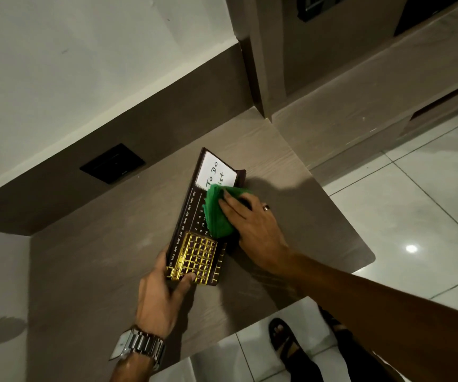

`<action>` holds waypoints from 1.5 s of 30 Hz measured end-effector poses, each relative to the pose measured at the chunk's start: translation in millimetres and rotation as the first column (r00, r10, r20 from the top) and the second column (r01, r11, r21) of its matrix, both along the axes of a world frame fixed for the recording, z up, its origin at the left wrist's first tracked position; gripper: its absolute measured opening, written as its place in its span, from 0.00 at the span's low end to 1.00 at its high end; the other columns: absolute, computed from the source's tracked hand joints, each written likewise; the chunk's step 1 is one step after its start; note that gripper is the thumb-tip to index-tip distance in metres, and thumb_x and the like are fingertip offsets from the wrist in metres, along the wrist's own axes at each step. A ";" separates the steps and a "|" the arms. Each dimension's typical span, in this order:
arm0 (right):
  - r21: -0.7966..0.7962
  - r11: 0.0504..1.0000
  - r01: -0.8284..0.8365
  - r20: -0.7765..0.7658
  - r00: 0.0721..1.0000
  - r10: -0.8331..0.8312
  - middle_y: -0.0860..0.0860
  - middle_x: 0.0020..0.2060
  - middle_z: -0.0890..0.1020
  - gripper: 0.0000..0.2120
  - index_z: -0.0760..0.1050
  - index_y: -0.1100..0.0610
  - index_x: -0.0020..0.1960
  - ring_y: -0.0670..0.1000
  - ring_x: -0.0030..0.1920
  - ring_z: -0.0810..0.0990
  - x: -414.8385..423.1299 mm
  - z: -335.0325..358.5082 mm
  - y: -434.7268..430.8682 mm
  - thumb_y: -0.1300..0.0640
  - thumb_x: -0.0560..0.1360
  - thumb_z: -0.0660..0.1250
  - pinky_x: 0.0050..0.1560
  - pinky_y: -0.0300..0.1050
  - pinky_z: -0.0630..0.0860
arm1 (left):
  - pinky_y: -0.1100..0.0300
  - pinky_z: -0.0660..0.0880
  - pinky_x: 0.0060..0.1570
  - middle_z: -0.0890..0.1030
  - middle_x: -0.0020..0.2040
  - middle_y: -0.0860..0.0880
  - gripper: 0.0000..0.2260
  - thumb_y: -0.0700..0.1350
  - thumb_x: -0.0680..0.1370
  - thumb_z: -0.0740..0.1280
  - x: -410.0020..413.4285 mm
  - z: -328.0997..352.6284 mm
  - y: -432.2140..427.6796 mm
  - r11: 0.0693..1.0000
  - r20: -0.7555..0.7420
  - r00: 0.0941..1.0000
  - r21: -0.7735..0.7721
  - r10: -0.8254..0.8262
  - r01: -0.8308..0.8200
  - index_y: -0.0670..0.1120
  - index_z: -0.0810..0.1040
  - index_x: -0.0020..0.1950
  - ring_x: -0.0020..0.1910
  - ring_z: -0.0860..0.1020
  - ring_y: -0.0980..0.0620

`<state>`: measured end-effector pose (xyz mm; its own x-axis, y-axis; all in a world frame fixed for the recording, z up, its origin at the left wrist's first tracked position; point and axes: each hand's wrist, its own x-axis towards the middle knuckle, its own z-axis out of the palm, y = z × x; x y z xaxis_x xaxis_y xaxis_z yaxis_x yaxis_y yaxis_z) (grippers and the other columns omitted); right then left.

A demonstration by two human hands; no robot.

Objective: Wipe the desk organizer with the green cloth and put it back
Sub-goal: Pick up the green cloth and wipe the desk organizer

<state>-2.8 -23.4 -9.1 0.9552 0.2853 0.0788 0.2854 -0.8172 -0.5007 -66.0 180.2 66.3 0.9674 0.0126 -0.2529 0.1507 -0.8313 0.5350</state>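
Head view: you look down on a wood-grain bench point(117, 252) set against a pale wall, with white floor tiles point(404, 194) to the right. The desk organizer point(194, 235), a dark brown board printed with month names and date numbers, lies on the bench near its middle, its long axis running away from you and slightly rightward. A white note card point(214, 172) lettered "To Do" occupies its far end; a gold grid frame point(194, 260) sits over its near end. Your left hand point(159, 296) grips the near left corner of the organizer, thumb laid across the gold frame and fingers wrapped under the edge. Your right hand point(252, 232) presses the folded green cloth point(217, 213) flat against the organizer's right half, between the card and the gold frame, fingers spread over the cloth and closed on it. A ring point(266, 207) shows on one right finger, and a metal wristwatch point(137, 346) on the left wrist. A black wall plate point(112, 163) is set in the brown backsplash beyond the bench. A sandalled foot point(283, 337) stands on the tiles below the bench edge.
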 end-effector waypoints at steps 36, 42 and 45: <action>0.021 0.998 -0.061 0.266 0.962 0.053 0.51 0.68 0.74 0.29 0.73 0.53 0.68 0.60 0.67 0.70 8.5 -20.9 -21.8 0.60 0.67 0.71 0.57 0.61 0.73 | 0.63 0.73 0.45 0.78 0.51 0.55 0.27 0.45 0.73 0.70 -1.5 -6.8 3.6 1.000 0.021 1.000 -0.018 0.001 -0.001 0.47 0.65 0.70 0.46 0.76 0.61; -0.127 0.934 -0.333 0.348 0.867 0.356 0.53 0.68 0.74 0.28 0.73 0.53 0.66 0.61 0.67 0.68 3.3 -27.8 -25.7 0.58 0.67 0.75 0.54 0.59 0.75 | 0.58 0.75 0.47 0.78 0.52 0.56 0.27 0.45 0.73 0.70 -0.1 -7.2 4.4 1.000 0.022 1.000 -0.020 -0.013 0.014 0.48 0.64 0.70 0.49 0.78 0.56; -0.106 0.993 -0.045 0.282 0.957 0.074 0.57 0.68 0.74 0.19 0.75 0.55 0.66 0.65 0.65 0.70 52.4 -8.2 -54.3 0.59 0.74 0.68 0.54 0.60 0.74 | 0.57 0.75 0.48 0.77 0.54 0.55 0.28 0.45 0.73 0.70 -0.9 -9.9 5.1 1.000 0.028 1.000 -0.004 -0.014 0.014 0.48 0.63 0.71 0.50 0.77 0.54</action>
<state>49.6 -77.7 -17.3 0.8782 0.3606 0.3141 0.4540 -0.8352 -0.3105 -66.9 185.2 56.4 0.9741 -0.0016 -0.2262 0.1245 -0.8312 0.5419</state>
